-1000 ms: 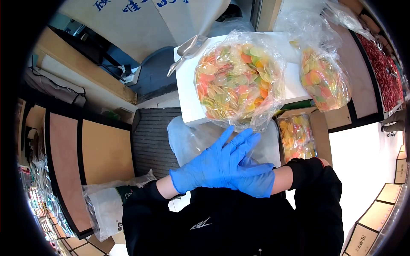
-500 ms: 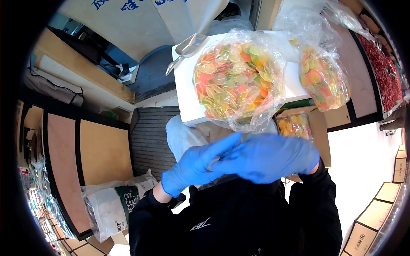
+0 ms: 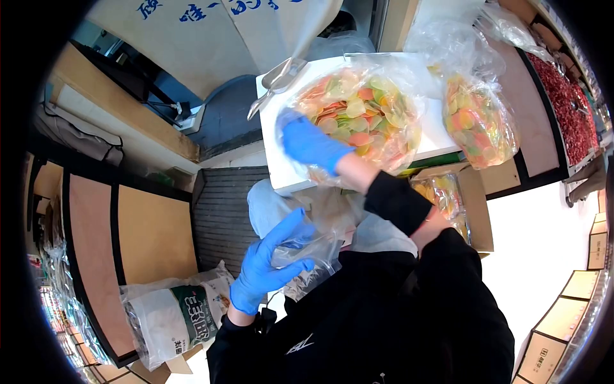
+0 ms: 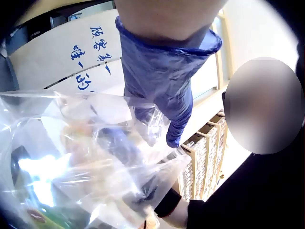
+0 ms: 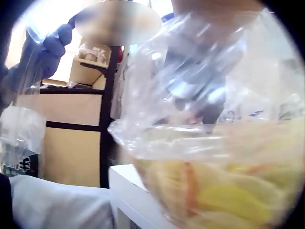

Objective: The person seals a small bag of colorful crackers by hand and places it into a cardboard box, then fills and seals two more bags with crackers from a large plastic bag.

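Observation:
A large clear bag (image 3: 409, 109), full of thin round translucent chips (image 3: 358, 115) in red, orange, yellow and green, lies on a white table. My blue-gloved right hand (image 3: 313, 144) is at the bag's left side, blurred. Plastic film covers it in the right wrist view, so I cannot tell whether its fingers grip anything. Over my lap is my left hand (image 3: 265, 262), also blue-gloved, thumb and forefinger spread wide apart. From it hangs a thin clear plastic bag (image 4: 71, 157). In the left wrist view some fingers show through that film, with the thumb (image 4: 176, 131) outside it.
A metal scoop (image 3: 281, 77) rests on the white table's (image 3: 275, 147) far left corner. To the right stand a second bag of chips (image 3: 480, 121) and, lower, a cardboard box (image 3: 476, 211) holding packed bags. A printed white sack (image 3: 166, 317) lies at lower left.
My hands were together over my lap and have parted. The right reached up and left to the large bag; the left drew back with the thin bag, which has spread out.

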The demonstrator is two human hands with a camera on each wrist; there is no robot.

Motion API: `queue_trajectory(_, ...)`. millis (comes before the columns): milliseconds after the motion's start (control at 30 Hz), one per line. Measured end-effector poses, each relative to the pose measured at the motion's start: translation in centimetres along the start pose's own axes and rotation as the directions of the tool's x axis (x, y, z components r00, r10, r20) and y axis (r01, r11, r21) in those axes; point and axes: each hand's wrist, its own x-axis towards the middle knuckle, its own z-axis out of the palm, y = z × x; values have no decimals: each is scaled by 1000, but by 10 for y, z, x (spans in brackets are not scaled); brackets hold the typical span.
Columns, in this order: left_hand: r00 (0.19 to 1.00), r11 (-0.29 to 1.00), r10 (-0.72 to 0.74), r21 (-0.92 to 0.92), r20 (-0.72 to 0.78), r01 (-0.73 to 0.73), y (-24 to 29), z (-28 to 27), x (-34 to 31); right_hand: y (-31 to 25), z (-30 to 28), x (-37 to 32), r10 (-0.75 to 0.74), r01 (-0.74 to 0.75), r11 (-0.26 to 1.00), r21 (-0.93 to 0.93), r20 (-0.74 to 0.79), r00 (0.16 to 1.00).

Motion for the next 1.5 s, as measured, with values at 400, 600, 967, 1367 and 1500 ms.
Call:
queue_trajectory(400,993,996,-41,-85,-112,31,-5,-2,-13,55,-59,-21,335,-296,864,407,-29,942)
queue_trajectory(600,992,997,-14,-71,-122,5,-1,-7,-9,152,-47,-23,94,-107,983,-152,-94,991)
queue_trajectory(967,980,997,-16,-78,-199,0,1,-6,-28,129,-55,15,31,8,970,-245,156,987)
queue_trajectory(1367,975,998,-28,-65,-222,14,6,-9,-28,129,-37,35,-93,85,943,-323,-11,996)
queue_trajectory(1500,972,998,-4,-57,-234,-9,8,-8,-30,132,-28,43,-227,214,921,-326,-1,974)
